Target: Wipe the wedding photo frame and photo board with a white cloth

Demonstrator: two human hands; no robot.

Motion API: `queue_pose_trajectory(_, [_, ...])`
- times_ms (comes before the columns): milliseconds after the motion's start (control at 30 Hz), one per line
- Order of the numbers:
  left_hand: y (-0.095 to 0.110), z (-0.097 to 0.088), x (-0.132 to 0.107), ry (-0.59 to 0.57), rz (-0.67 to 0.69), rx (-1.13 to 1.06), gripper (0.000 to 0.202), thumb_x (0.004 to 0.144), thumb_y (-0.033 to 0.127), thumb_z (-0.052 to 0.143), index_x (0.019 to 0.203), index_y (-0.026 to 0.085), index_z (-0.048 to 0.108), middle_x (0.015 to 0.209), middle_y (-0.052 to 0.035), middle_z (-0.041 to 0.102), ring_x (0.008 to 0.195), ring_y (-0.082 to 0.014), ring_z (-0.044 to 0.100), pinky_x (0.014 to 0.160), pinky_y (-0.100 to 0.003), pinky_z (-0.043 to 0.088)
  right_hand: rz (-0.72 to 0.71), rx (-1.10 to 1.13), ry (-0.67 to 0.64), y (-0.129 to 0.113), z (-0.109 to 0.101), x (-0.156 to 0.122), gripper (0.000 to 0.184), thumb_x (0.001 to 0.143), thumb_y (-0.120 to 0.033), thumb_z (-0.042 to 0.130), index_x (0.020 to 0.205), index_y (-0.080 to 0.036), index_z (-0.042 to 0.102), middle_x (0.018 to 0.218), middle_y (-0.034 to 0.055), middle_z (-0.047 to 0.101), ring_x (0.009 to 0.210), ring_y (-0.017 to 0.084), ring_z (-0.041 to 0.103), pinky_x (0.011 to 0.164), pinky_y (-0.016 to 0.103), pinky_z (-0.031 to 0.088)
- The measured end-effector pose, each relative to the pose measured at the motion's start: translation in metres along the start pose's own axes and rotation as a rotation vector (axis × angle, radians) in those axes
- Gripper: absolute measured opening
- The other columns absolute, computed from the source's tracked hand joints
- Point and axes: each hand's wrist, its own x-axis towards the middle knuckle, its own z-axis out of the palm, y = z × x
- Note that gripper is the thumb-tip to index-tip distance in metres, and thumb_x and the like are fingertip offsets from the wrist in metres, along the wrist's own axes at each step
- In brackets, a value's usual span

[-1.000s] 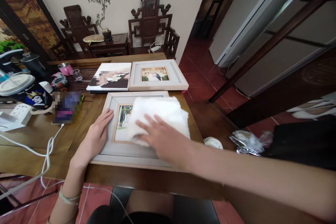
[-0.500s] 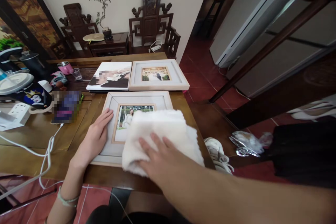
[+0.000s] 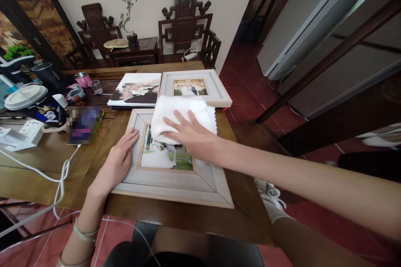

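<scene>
A pale picture frame [image 3: 163,185] is laid flat on a wooden table [image 3: 79,181], its side steadied by the left hand [image 3: 116,162], ungripping, presumably against sliding. A white cloth [image 3: 180,106] is pressed over its far part by the right hand [image 3: 192,132] (fingers spread, unclenched), probably for even pressure.

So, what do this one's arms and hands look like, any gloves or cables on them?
These are a person's hands: the left hand and right hand both wear no gloves. A thin, pale green bracelet circles the left forearm. The right forearm shows no sleeve or bracelet. No cables are attached to either.
</scene>
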Motion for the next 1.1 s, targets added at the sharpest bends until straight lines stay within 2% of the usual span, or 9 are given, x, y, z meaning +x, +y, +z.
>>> queue_pose_trajectory(167, [0.002, 0.000, 0.001, 0.005, -0.006, -0.007, 0.043, 0.097, 0.018, 0.034, 0.134, 0.013, 0.055, 0.144, -0.0126, 0.051, 0.142, -0.0228, 0.036, 0.119, -0.047, 0.028, 0.077, 0.078, -0.101, -0.025, -0.010, -0.006, 0.085, 0.068, 0.011, 0.055, 0.144, -0.024, 0.046, 0.161, 0.0142, 0.016, 0.143, 0.048, 0.005, 0.110, 0.071, 0.017])
queue_pose_trajectory(333, [0.004, 0.000, 0.001, 0.008, -0.012, 0.007, 0.043, 0.097, 0.018, 0.034, 0.134, 0.015, 0.054, 0.144, -0.0114, 0.052, 0.141, -0.0226, 0.037, 0.118, -0.048, 0.030, -0.067, 0.300, -0.325, -0.078, -0.023, -0.044, 0.075, 0.066, -0.010, 0.072, 0.137, -0.026, 0.055, 0.159, 0.0138, 0.022, 0.139, 0.056, 0.014, 0.103, 0.077, 0.025])
queue_pose_trajectory(400, [0.004, 0.000, 0.000, 0.004, -0.018, 0.015, 0.043, 0.097, 0.018, 0.034, 0.135, 0.015, 0.053, 0.144, -0.0108, 0.051, 0.141, -0.0225, 0.037, 0.118, -0.049, 0.030, -0.127, 0.383, -0.310, -0.090, -0.024, -0.056, 0.057, 0.077, -0.019, 0.065, 0.132, -0.027, 0.060, 0.157, 0.0125, 0.029, 0.138, 0.055, 0.020, 0.100, 0.078, 0.028])
queue_pose_trajectory(467, [0.004, 0.000, 0.000, 0.003, -0.021, 0.019, 0.043, 0.096, 0.018, 0.034, 0.135, 0.015, 0.054, 0.144, -0.0108, 0.051, 0.141, -0.0225, 0.037, 0.118, -0.048, 0.030, -0.190, 0.442, -0.268, -0.094, -0.022, -0.062, 0.054, 0.080, -0.023, 0.061, 0.133, -0.028, 0.058, 0.156, 0.0119, 0.034, 0.138, 0.053, 0.025, 0.099, 0.077, 0.030])
queue_pose_trajectory(633, [-0.001, 0.001, -0.001, -0.002, -0.011, 0.025, 0.045, 0.096, 0.017, 0.033, 0.135, 0.013, 0.053, 0.144, -0.0125, 0.051, 0.142, -0.0231, 0.036, 0.118, -0.048, 0.030, -0.235, 0.251, -0.142, -0.063, -0.010, -0.045, 0.076, 0.072, -0.001, 0.061, 0.142, -0.028, 0.048, 0.159, 0.0104, 0.024, 0.143, 0.047, 0.015, 0.107, 0.074, 0.021])
queue_pose_trajectory(767, [-0.004, 0.002, -0.002, 0.007, 0.010, 0.002, 0.045, 0.096, 0.017, 0.033, 0.136, 0.014, 0.053, 0.145, -0.0118, 0.050, 0.142, -0.0231, 0.035, 0.118, -0.049, 0.029, -0.030, -0.056, 0.016, -0.008, 0.002, -0.005, 0.095, 0.064, 0.018, 0.052, 0.146, -0.029, 0.042, 0.161, 0.0120, 0.015, 0.144, 0.046, 0.005, 0.109, 0.074, 0.011])
queue_pose_trajectory(900, [-0.003, 0.001, -0.002, 0.018, 0.008, -0.013, 0.044, 0.096, 0.017, 0.033, 0.136, 0.014, 0.053, 0.146, -0.0117, 0.049, 0.143, -0.0220, 0.034, 0.119, -0.048, 0.029, 0.130, -0.138, 0.130, 0.028, 0.005, 0.026, 0.092, 0.068, 0.017, 0.044, 0.149, -0.027, 0.036, 0.162, 0.0119, 0.013, 0.143, 0.048, 0.004, 0.106, 0.075, 0.020])
queue_pose_trajectory(1000, [-0.003, 0.001, -0.001, 0.014, 0.004, -0.013, 0.044, 0.096, 0.017, 0.034, 0.135, 0.014, 0.053, 0.145, -0.0119, 0.050, 0.142, -0.0216, 0.034, 0.119, -0.048, 0.029, 0.161, -0.104, 0.048, 0.017, 0.004, 0.028, 0.089, 0.068, 0.014, 0.047, 0.148, -0.025, 0.039, 0.161, 0.0125, 0.015, 0.142, 0.050, 0.008, 0.105, 0.075, 0.023])
queue_pose_trajectory(1100, [-0.003, 0.002, -0.001, 0.018, 0.010, -0.011, 0.044, 0.096, 0.016, 0.033, 0.135, 0.013, 0.053, 0.144, -0.0124, 0.051, 0.142, -0.0215, 0.035, 0.119, -0.047, 0.029, 0.142, -0.027, -0.053, -0.019, -0.003, 0.011, 0.080, 0.072, 0.009, 0.054, 0.145, -0.022, 0.045, 0.160, 0.0156, 0.017, 0.141, 0.052, 0.013, 0.106, 0.075, 0.022])
